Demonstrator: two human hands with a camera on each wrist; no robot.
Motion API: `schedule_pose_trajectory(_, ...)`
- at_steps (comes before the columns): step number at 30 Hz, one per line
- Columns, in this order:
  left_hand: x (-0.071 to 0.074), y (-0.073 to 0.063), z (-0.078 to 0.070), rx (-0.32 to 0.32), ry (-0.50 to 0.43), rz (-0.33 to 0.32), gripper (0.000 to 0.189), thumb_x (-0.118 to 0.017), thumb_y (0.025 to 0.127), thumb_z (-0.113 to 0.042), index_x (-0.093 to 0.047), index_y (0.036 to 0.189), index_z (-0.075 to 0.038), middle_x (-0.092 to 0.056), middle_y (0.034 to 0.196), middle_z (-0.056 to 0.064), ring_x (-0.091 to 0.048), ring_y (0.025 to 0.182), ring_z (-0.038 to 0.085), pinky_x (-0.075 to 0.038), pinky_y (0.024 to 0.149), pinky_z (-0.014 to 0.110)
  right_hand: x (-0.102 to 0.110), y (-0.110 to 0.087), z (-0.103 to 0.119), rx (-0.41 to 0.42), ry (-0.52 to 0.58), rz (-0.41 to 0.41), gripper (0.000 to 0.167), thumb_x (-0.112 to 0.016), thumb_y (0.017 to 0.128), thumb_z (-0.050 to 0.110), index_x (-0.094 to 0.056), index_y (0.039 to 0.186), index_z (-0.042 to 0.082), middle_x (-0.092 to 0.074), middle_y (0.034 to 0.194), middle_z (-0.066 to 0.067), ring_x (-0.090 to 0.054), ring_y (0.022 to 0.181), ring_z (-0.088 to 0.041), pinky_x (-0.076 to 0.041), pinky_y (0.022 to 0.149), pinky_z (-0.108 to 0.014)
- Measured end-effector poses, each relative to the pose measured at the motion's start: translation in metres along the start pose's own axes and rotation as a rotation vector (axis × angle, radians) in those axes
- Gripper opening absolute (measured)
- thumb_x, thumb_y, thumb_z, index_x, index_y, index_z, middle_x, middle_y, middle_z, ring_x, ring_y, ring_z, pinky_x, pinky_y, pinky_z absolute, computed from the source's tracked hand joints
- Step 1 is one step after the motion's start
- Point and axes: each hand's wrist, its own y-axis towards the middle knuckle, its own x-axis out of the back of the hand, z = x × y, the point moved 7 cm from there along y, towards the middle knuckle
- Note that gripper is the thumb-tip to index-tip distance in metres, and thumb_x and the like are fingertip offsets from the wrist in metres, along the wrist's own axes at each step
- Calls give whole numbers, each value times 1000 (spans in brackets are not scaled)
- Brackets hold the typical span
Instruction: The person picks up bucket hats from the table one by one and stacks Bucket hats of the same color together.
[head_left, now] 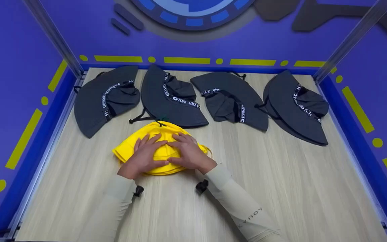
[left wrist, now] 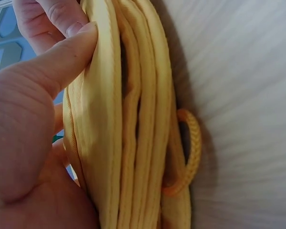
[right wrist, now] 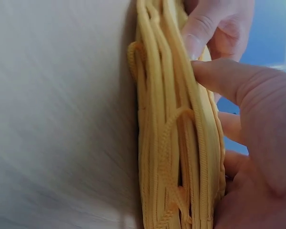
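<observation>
A flattened pile of yellow fabric hats [head_left: 161, 168] lies on the table in the head view, with a dark green tuft at its far edge. My left hand [head_left: 145, 155] rests on its left half, and my right hand [head_left: 188, 152] lies on the right half. Fingers are spread over the cloth, with the thumbs close together near the middle. Several stacked yellow layers [left wrist: 145, 95] show edge-on in the left wrist view, with a looped cord [left wrist: 194, 148] sticking out. Another yellow cord [right wrist: 167, 138] hangs along the layers in the right wrist view.
Dark grey brimmed hats stand in a row along the back: far left [head_left: 91, 107], centre left [head_left: 156, 97], centre right [head_left: 254, 104] and far right [head_left: 281, 101]. Blue panels [head_left: 193, 47] wall the wooden table [head_left: 281, 188] at the back and both sides.
</observation>
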Motion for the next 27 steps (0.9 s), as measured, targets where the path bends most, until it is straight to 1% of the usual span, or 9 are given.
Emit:
schedule_pose_trajectory(5, -2, 2, -4, 2, -8, 11, 77, -74, 90, -52, -46, 155, -23, -25, 171, 5, -9, 157, 46, 1, 121, 71, 6, -6, -10, 2, 190, -24, 50, -68, 97, 43, -63, 141, 18, -47, 160, -2, -26, 157, -25, -13, 130, -50)
schedule_pose_trajectory(8, -1, 2, -6, 1, -1, 20, 77, -74, 90, -51, -46, 155, -22, -24, 171, 6, -9, 157, 46, 0, 122, 71, 13, -11, -17, 19, 306, -56, 45, -67, 99, 41, -66, 137, 16, -52, 156, -1, -29, 156, -23, -18, 129, -48)
schedule_pose_trajectory(11, -1, 3, -8, -4, 15, 21, 75, -73, 91, -51, -48, 154, -21, -25, 171, 7, -11, 157, 47, -1, 121, 72, 26, -19, -25, 58, 358, -114, 41, -66, 100, 36, -68, 133, 13, -55, 153, -3, -34, 154, -24, -25, 127, -48)
schedule_pose_trajectory(13, -2, 3, -9, -3, 25, 19, 73, -70, 92, -53, -48, 154, -21, -25, 171, 8, -11, 156, 48, -2, 121, 72, 37, -25, -33, 66, 344, -162, 38, -66, 101, 34, -69, 131, 11, -56, 152, -5, -37, 153, -25, -28, 126, -47)
schedule_pose_trajectory(17, -2, 2, -8, 3, 32, 4, 71, -67, 93, -56, -49, 154, -24, -24, 171, 6, -11, 157, 46, -2, 121, 72, 65, -38, -56, 27, 226, -255, 35, -68, 99, 29, -70, 128, 10, -58, 150, -7, -44, 148, -27, -35, 122, -48)
schedule_pose_trajectory(20, -1, 0, -6, 8, 17, -22, 70, -70, 92, -54, -51, 152, -23, -26, 170, 6, -11, 157, 46, -1, 121, 71, 86, -44, -75, 3, 129, -321, 33, -69, 98, 25, -71, 126, 8, -59, 147, -10, -50, 142, -29, -40, 119, -48)
schedule_pose_trajectory(23, 0, 0, -5, 14, -3, -38, 70, -73, 91, -51, -52, 151, -23, -28, 169, 6, -11, 157, 46, 0, 121, 71, 106, -49, -95, -2, 45, -387, 33, -69, 96, 21, -72, 124, 4, -61, 143, -16, -55, 136, -34, -44, 115, -48)
schedule_pose_trajectory(25, 0, -1, -4, 14, -10, -40, 70, -74, 91, -50, -53, 151, -22, -29, 169, 7, -11, 156, 46, 0, 120, 71, 116, -52, -109, -16, -2, -414, 32, -69, 96, 20, -72, 122, 3, -63, 140, -18, -56, 134, -36, -45, 114, -49)
schedule_pose_trajectory(27, 1, -2, -3, 18, -6, -38, 70, -74, 90, -50, -53, 151, -23, -29, 169, 7, -11, 157, 46, -1, 120, 71, 124, -55, -124, -47, -29, -417, 32, -69, 95, 18, -72, 123, 3, -62, 140, -20, -56, 134, -37, -45, 114, -50)
